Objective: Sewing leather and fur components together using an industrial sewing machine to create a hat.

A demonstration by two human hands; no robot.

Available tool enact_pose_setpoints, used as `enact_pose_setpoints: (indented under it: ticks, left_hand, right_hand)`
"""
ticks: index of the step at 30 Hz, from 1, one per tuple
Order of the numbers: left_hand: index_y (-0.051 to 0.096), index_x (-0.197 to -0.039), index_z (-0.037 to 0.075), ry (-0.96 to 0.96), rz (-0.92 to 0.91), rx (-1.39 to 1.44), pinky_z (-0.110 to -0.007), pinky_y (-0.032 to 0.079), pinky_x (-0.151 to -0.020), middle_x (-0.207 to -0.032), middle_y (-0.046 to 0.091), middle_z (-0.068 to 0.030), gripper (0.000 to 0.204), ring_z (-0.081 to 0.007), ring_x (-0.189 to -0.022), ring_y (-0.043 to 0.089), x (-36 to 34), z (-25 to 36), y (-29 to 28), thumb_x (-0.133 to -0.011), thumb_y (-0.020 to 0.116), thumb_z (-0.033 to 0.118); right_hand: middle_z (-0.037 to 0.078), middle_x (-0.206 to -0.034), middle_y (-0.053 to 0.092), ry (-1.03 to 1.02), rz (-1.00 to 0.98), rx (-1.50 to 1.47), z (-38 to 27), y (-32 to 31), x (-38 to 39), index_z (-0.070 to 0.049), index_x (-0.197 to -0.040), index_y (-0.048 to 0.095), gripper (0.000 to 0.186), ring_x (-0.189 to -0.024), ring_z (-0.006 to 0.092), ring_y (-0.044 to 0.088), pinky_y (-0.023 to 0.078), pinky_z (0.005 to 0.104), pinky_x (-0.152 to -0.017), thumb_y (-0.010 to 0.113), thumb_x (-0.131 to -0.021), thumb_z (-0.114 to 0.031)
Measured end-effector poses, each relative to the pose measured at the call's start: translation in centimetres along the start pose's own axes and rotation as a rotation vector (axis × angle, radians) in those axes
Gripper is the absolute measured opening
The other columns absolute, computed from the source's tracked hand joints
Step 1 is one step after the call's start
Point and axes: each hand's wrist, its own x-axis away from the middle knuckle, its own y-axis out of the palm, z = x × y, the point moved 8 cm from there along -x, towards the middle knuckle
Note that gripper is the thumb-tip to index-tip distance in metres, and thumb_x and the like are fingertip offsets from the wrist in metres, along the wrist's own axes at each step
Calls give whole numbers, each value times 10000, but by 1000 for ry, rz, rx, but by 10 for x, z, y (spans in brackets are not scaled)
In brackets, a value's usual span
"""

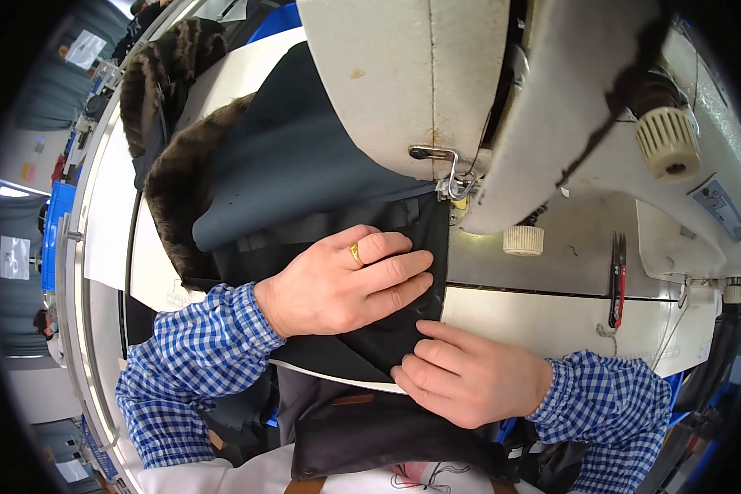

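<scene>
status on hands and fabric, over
Left hand on black fabric, right hand at its edge. Fabric beside presser foot. Red-handled snips off right, not blocking.

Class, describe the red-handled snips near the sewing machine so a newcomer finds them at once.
Start at the big cream sewing machine, then find the right hand below it. Beyond that hand, to its right, slim snips lie across the border between grey metal plate and white tabletop. Their red handle sets them apart from the pale ribbed knob nearby.
</scene>
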Motion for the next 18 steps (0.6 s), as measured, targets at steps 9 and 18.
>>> enact_pose_setpoints:
  ticks: [9, 18]
  left_hand:
    - [732, -1127, 27, 24, 41, 6, -343, 547, -824, -1164, 651, -83, 388, -248, -1077, 617, 0, 0, -3, -771, 668, 170]
    - [764, -1127, 80, -243, 10, 56, -384, 569, -841, -1216, 696, -34, 500, -247, -1063, 637, -2, 2, 1, -629, 774, 116]
  right_hand:
    - [56, -963, 632, 4, -11, 16, 0, -3, -1, -26, -880, 704, 206, -923, 212, 621, 572, 411, -975, 670, -744, -176]
    - [64, -985, 664, 26, -52, -29, 3, -3, -3, -15, -988, 740, 244, -960, 226, 635, 581, 439, -983, 721, -773, -128]
